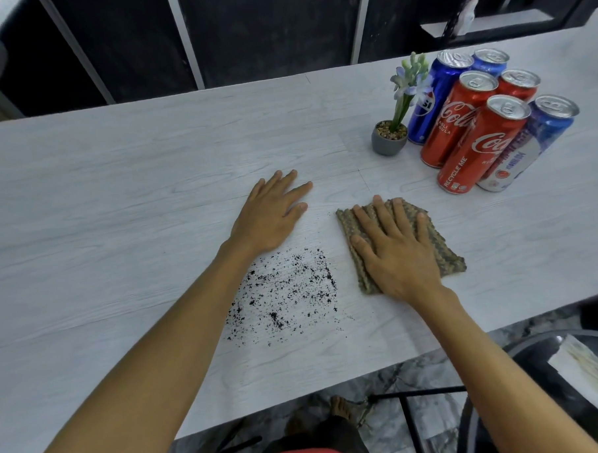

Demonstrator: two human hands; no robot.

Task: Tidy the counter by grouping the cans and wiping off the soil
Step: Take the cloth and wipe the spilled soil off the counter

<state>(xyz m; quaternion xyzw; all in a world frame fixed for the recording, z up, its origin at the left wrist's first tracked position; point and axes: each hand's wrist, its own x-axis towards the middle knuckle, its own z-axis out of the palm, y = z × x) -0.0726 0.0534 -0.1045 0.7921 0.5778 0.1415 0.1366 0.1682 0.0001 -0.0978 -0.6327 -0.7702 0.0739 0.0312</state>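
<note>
Dark soil (290,295) lies scattered on the pale wood-grain counter (118,200), near its front edge. My right hand (394,249) presses flat on a folded brown-green cloth (446,254), just right of the soil. My left hand (273,213) rests flat and empty on the counter, fingers apart, just beyond the soil. Several red and blue cans (481,122) stand upright in a tight group at the far right.
A small grey pot with a pale flower (389,138) stands just left of the cans. A dark chair (537,387) with a light object on its seat sits below the counter's front right edge. Dark panels back the counter.
</note>
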